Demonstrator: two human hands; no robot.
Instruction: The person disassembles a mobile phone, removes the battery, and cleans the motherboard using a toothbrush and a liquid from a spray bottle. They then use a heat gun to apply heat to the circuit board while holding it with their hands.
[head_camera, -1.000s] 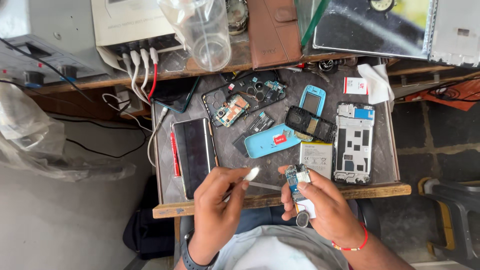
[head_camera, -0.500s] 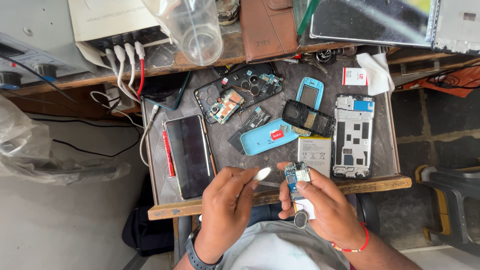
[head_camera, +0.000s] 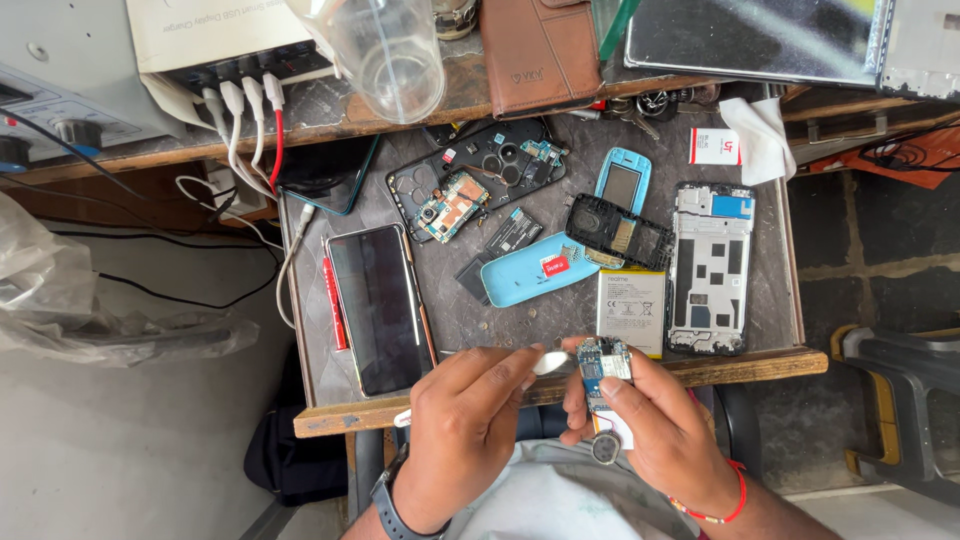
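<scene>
Cluttered workbench (head_camera: 460, 300), right hand (head_camera: 665, 435) gripping circuit board (head_camera: 603, 368) — left hand (head_camera: 465, 430) beside

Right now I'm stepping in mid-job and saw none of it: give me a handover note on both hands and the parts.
Left hand: pinches a thin white-tipped tool, tip by the board.
Right hand: holds a small blue circuit board upright over the lap.
Bench: phone with dark screen, battery, white mid-frame, opened black back shell.
Done: phones lie disassembled.
Left: board not yet back in any shell.
</scene>
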